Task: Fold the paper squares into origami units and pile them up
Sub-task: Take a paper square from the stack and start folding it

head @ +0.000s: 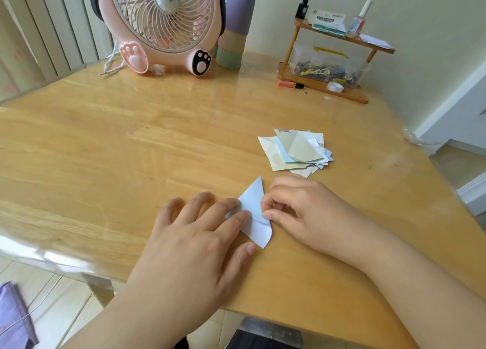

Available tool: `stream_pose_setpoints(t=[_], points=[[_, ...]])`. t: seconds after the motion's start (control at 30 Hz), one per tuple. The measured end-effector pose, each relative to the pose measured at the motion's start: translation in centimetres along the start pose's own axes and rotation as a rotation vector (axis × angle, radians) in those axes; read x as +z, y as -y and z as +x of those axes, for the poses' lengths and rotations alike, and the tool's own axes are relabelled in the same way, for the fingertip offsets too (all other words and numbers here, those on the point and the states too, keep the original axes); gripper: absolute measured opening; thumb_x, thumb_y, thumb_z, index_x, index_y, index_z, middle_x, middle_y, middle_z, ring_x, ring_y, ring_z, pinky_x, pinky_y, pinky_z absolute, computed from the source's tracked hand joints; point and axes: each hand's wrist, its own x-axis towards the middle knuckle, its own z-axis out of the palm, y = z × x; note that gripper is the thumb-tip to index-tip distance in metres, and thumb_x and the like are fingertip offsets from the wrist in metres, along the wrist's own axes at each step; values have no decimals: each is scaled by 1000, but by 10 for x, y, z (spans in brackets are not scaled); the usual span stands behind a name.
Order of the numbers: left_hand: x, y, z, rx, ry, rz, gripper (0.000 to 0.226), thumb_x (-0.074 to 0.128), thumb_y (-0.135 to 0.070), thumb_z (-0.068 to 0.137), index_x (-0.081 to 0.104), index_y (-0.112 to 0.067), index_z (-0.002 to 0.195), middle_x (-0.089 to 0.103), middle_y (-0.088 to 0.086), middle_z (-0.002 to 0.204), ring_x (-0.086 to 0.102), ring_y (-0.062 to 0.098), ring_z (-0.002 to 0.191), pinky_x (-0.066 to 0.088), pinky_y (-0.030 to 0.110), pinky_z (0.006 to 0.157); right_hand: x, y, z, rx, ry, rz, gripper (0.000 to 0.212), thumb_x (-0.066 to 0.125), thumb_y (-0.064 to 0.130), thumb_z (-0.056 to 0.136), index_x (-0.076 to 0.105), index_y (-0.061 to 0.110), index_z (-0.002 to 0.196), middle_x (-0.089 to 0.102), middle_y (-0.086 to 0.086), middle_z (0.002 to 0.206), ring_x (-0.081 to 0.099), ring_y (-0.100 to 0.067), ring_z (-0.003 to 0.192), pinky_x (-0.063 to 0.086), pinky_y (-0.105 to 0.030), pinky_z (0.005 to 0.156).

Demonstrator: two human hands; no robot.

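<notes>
Left hand (202, 233) lies palm-down on the bench (105, 151), fingers straight and fanned slightly apart, the index and middle fingertips pressing flat on the left edge of a pale blue folded paper (256, 217). Its forearm comes in from the lower left, wrist low over the near edge of the bench. Right hand (294, 206) sits just to the right of the paper, knuckles up and fingers curled inward, the thumb and fingertips pinching the paper's right edge at the point where a fold crosses it. Its forearm runs off toward the lower right corner.

That paper rests flat on the bench between the two hands, one pointed corner aimed away from the person and a rounded fold nearer them.

Beyond the right hand, close by but apart from it, lies a loose pile of paper pieces (295, 150) in cream, pale blue and beige. Farther back stand a pink fan (163, 25) with paw-shaped feet, stacked cups (235, 25), and a small wooden shelf (328, 67) holding bottles and a clear box.
</notes>
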Motion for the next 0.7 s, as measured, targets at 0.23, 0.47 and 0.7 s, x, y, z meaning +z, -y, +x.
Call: stream_pose_setpoints(t=[0.23, 0.47, 0.7], points=[[0, 0, -1, -9, 1, 4, 47, 30, -53, 93, 65, -29, 114, 62, -10, 121, 57, 27, 113, 44, 50, 89, 2, 8, -18, 0, 30, 36, 10, 56, 27, 85, 62, 20, 81, 43, 18, 76, 42, 6, 78, 32, -7, 71], [1, 0, -1, -3, -2, 1, 49, 28, -53, 94, 64, -29, 115, 62, -10, 122, 56, 26, 113, 41, 48, 90, 1, 10, -11, 146, -52, 251, 19, 65, 12, 85, 59, 26, 73, 51, 8, 76, 47, -6, 72, 36, -12, 65], [3, 1, -3, 9, -12, 6, 49, 30, -53, 92, 64, -28, 118, 61, -10, 125, 57, 28, 115, 45, 51, 92, 8, -1, 8, 191, -105, 147, 12, 63, 13, 86, 61, 19, 75, 46, 12, 72, 45, -2, 72, 35, -11, 65]])
